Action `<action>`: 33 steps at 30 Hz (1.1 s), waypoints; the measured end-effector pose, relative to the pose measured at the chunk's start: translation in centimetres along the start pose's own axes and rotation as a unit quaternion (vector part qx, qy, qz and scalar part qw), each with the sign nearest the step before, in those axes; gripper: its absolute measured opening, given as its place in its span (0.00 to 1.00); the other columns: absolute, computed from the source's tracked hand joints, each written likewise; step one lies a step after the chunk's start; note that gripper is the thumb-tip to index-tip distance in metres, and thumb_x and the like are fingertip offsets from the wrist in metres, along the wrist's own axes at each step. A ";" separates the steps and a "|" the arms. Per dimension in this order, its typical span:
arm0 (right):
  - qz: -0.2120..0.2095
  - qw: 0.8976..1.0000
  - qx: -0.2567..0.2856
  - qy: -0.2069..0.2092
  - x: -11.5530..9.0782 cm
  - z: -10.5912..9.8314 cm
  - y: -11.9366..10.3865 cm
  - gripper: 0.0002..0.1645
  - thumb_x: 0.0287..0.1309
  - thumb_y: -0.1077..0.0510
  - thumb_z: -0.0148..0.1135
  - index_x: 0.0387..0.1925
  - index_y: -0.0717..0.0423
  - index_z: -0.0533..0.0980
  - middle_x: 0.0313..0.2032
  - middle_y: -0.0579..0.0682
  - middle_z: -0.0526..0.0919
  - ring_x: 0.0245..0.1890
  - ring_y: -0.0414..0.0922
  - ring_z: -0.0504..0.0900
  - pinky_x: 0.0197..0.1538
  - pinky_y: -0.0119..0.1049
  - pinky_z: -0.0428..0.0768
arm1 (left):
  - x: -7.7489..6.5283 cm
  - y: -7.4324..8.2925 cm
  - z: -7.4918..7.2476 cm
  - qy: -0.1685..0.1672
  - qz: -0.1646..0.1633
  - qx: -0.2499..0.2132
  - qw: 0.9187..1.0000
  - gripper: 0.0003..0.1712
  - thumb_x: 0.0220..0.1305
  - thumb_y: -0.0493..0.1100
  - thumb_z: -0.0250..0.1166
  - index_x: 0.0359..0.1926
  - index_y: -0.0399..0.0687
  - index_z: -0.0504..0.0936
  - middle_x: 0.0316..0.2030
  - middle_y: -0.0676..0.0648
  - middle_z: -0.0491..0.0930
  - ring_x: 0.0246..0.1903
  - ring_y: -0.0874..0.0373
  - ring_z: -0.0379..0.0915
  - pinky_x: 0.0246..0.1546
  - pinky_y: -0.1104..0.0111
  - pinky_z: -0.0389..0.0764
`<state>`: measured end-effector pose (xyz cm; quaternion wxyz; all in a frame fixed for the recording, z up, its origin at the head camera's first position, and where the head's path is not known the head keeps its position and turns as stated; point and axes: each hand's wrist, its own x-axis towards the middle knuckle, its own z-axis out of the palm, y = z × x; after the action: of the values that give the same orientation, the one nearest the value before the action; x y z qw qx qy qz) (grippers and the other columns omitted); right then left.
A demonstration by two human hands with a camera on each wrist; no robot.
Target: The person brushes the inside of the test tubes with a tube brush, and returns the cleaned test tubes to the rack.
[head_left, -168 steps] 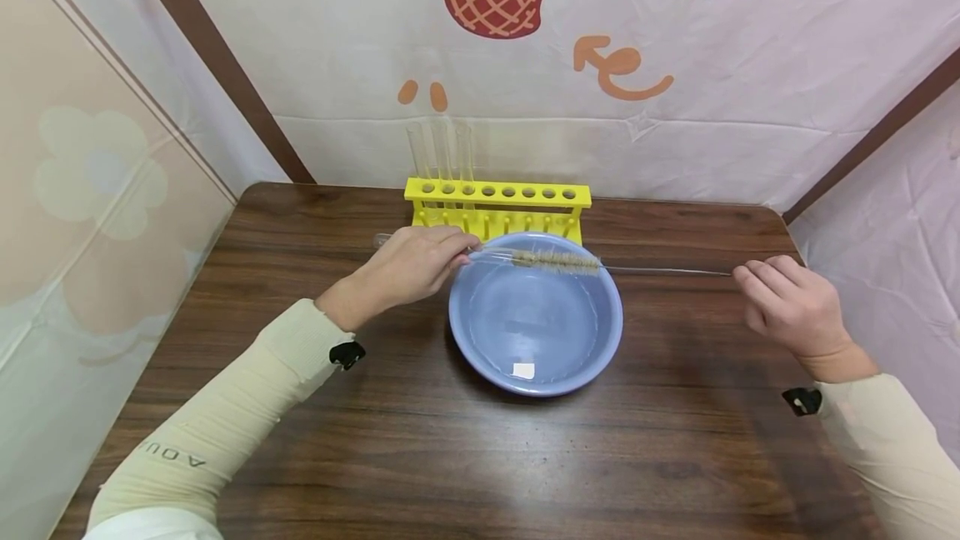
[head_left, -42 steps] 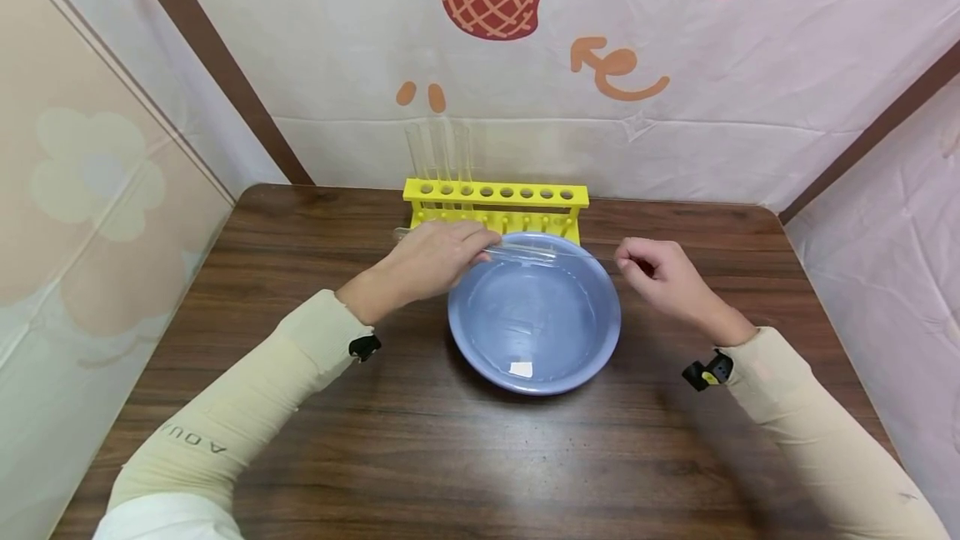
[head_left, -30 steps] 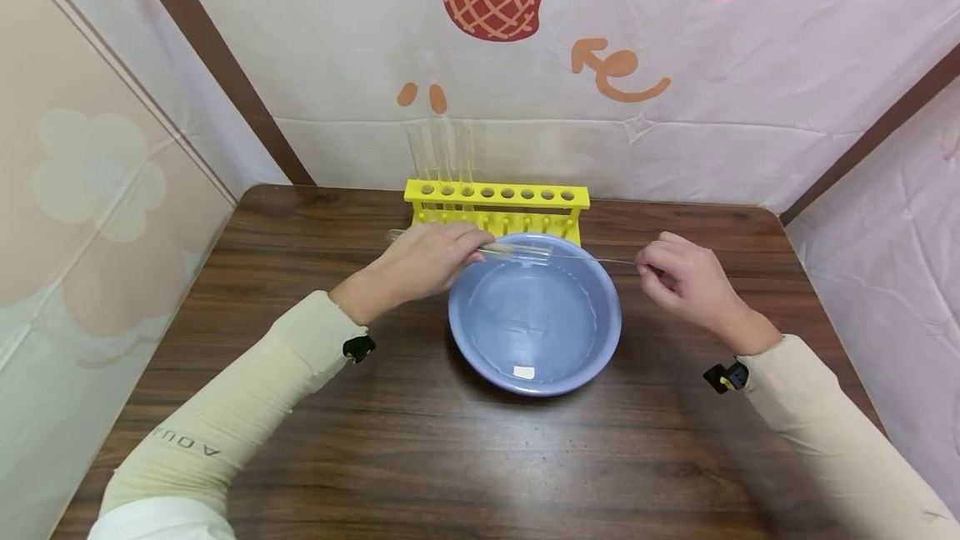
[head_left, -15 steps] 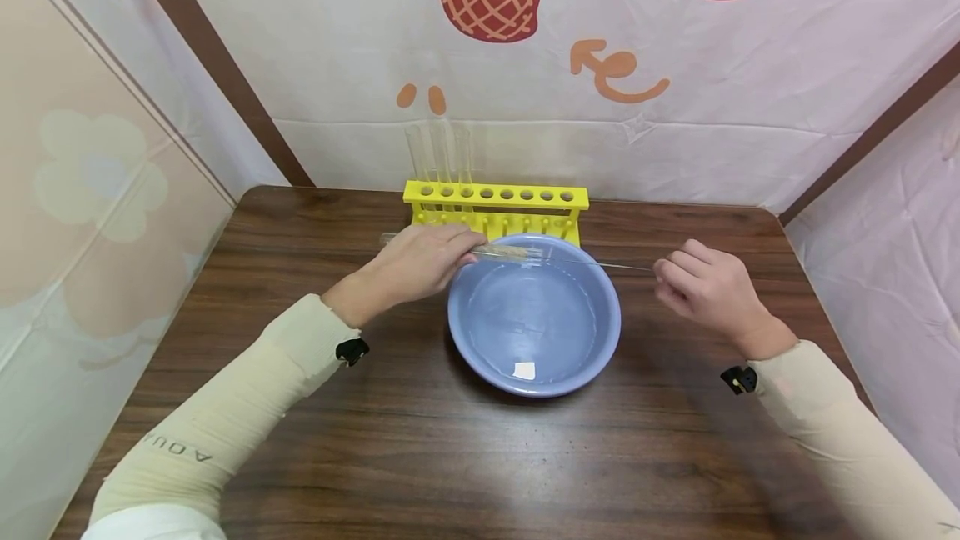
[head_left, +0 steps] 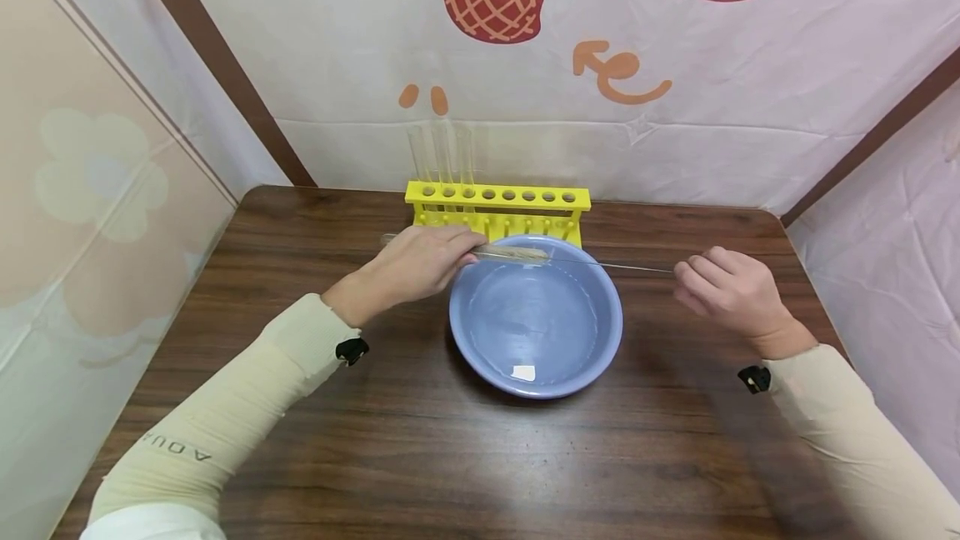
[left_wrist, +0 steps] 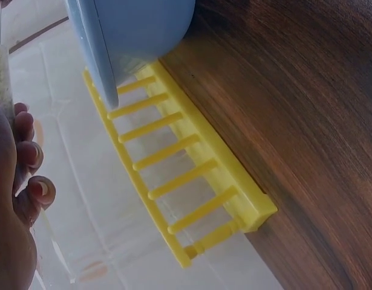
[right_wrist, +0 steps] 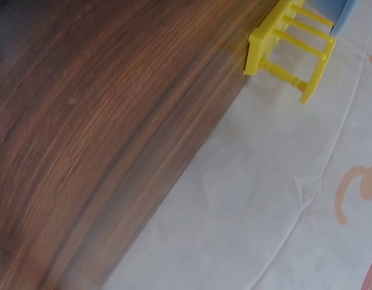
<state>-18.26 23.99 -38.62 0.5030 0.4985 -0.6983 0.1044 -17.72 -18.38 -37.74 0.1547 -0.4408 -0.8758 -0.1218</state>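
Note:
In the head view my left hand [head_left: 416,267] holds a clear test tube [head_left: 387,238] sideways above the back rim of a blue basin [head_left: 536,392]. Beyond its fingers, the bristles of a test tube brush [head_left: 525,253] lie inside the tube, close to its mouth. A thin wire handle [head_left: 630,267] runs out to the right, and my right hand [head_left: 731,292] pinches its far end with curled fingers. The left wrist view shows the left hand [left_wrist: 13,181] at the edge, with the bristly tube [left_wrist: 2,78] above it. No hand appears in the right wrist view.
Behind the basin stands a yellow test tube rack [head_left: 510,197], with 3 clear test tubes [head_left: 442,157] upright in its left holes. Water appears to fill part of the basin. The brown wooden table [head_left: 540,473] ends at a printed cloth wall [head_left: 720,157] at the back.
Over the last second or so my right hand has moved right, drawing the brush bristles toward the tube mouth. At 5.6 s ago the bristles stuck out past it. The left hand shifted slightly left.

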 end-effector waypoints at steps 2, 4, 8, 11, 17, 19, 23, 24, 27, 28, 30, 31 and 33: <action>-0.003 1.000 -0.008 0.005 -0.3 -0.1 0.2 0.16 0.70 0.61 0.54 0.26 0.65 0.75 0.20 0.54 0.74 0.16 0.51 0.66 0.17 0.45 0.67 | 0.0 0.0 -0.1 0.000 0.001 -0.001 1.000 0.14 0.74 0.42 0.62 0.54 0.40 0.80 0.43 0.45 0.84 0.37 0.51 0.82 0.34 0.58 0.84; -0.004 1.000 -0.014 0.009 -0.4 -0.3 0.3 0.16 0.70 0.60 0.55 0.26 0.65 0.75 0.20 0.54 0.75 0.17 0.52 0.67 0.17 0.46 0.69 | -0.1 -0.1 0.0 -0.001 0.002 0.000 1.000 0.14 0.73 0.41 0.63 0.54 0.39 0.80 0.43 0.45 0.84 0.37 0.51 0.82 0.34 0.58 0.84; -0.004 1.000 -0.023 0.017 -0.5 -0.5 0.4 0.19 0.73 0.57 0.54 0.25 0.64 0.75 0.20 0.55 0.76 0.17 0.52 0.69 0.17 0.46 0.69 | -0.4 -0.3 0.0 -0.002 -0.004 0.000 1.000 0.13 0.73 0.41 0.62 0.54 0.40 0.80 0.43 0.45 0.84 0.38 0.51 0.83 0.33 0.58 0.83; -0.002 0.999 -0.027 0.019 -0.5 -0.8 0.4 0.22 0.75 0.56 0.53 0.25 0.64 0.75 0.20 0.55 0.76 0.17 0.52 0.69 0.16 0.45 0.69 | -0.5 -0.4 0.0 -0.003 -0.008 -0.001 1.000 0.13 0.74 0.42 0.61 0.54 0.41 0.80 0.44 0.45 0.84 0.38 0.52 0.83 0.32 0.58 0.83; 0.000 1.000 -0.025 0.009 -0.5 -1.3 0.7 0.24 0.77 0.54 0.52 0.25 0.65 0.76 0.20 0.56 0.77 0.17 0.53 0.70 0.16 0.46 0.69 | -0.7 -0.5 -0.1 0.000 -0.006 -0.004 1.000 0.11 0.73 0.42 0.62 0.52 0.42 0.80 0.42 0.46 0.84 0.37 0.53 0.82 0.29 0.59 0.83; 0.005 1.000 -0.023 0.004 -0.6 -1.5 0.7 0.25 0.77 0.53 0.51 0.26 0.65 0.76 0.20 0.56 0.77 0.17 0.53 0.70 0.16 0.47 0.69 | -0.7 -0.6 -0.2 0.001 -0.008 -0.004 1.000 0.11 0.74 0.42 0.62 0.52 0.42 0.80 0.42 0.46 0.84 0.38 0.53 0.82 0.30 0.59 0.83; 0.010 1.000 -0.021 -0.001 -0.9 -1.8 0.9 0.24 0.77 0.54 0.52 0.26 0.65 0.75 0.20 0.56 0.77 0.17 0.53 0.69 0.16 0.47 0.68 | -0.8 -0.8 -0.2 0.004 -0.008 -0.005 1.000 0.11 0.72 0.40 0.63 0.51 0.42 0.80 0.41 0.47 0.84 0.37 0.54 0.82 0.32 0.60 0.83; 0.012 1.000 -0.020 -0.002 -1.0 -1.8 0.9 0.23 0.76 0.55 0.52 0.26 0.65 0.75 0.20 0.56 0.77 0.17 0.53 0.69 0.16 0.47 0.67 | -0.8 -0.8 -0.1 0.007 -0.007 -0.006 1.000 0.11 0.71 0.40 0.64 0.51 0.42 0.80 0.41 0.47 0.84 0.37 0.54 0.82 0.32 0.60 0.83; 0.019 1.000 -0.013 -0.012 -1.3 -2.0 1.0 0.19 0.74 0.58 0.52 0.26 0.65 0.74 0.20 0.55 0.77 0.17 0.53 0.67 0.16 0.46 0.65 | -0.8 -0.9 -0.1 0.011 -0.006 -0.006 1.000 0.11 0.73 0.42 0.63 0.51 0.42 0.80 0.41 0.47 0.84 0.36 0.55 0.82 0.32 0.60 0.84; 0.024 1.000 -0.008 -0.018 -1.4 -2.1 1.1 0.19 0.73 0.59 0.51 0.26 0.65 0.74 0.20 0.55 0.77 0.17 0.52 0.67 0.16 0.46 0.65 | -0.8 -0.9 -0.1 0.011 -0.006 -0.007 1.000 0.11 0.73 0.42 0.63 0.51 0.42 0.80 0.41 0.47 0.84 0.37 0.55 0.82 0.32 0.60 0.84; 0.031 0.999 0.001 -0.033 -1.6 -2.2 1.2 0.18 0.72 0.60 0.49 0.26 0.65 0.73 0.20 0.55 0.76 0.17 0.52 0.67 0.16 0.45 0.65 | -0.8 -0.9 -0.1 0.010 -0.005 -0.007 1.000 0.11 0.75 0.43 0.61 0.52 0.42 0.80 0.41 0.47 0.84 0.37 0.54 0.82 0.33 0.60 0.84; 0.036 0.999 0.007 -0.040 -1.7 -2.3 1.2 0.17 0.72 0.61 0.48 0.26 0.65 0.73 0.20 0.54 0.76 0.17 0.52 0.68 0.16 0.45 0.65 | -0.8 -0.9 -0.1 0.010 -0.005 -0.007 1.000 0.11 0.75 0.43 0.61 0.52 0.42 0.80 0.41 0.47 0.84 0.38 0.54 0.82 0.33 0.60 0.84; 0.044 0.997 0.019 -0.053 -1.9 -2.3 1.3 0.17 0.70 0.61 0.47 0.26 0.64 0.73 0.20 0.54 0.76 0.18 0.51 0.68 0.16 0.45 0.65 | -0.8 -0.9 -0.1 0.010 -0.005 -0.008 1.000 0.11 0.74 0.43 0.61 0.51 0.42 0.80 0.41 0.47 0.84 0.37 0.54 0.82 0.33 0.60 0.84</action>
<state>-17.87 27.21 -38.55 0.4508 0.4816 -0.7430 0.1127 -17.96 -19.54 -38.04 0.1595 -0.4364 -0.8753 -0.1340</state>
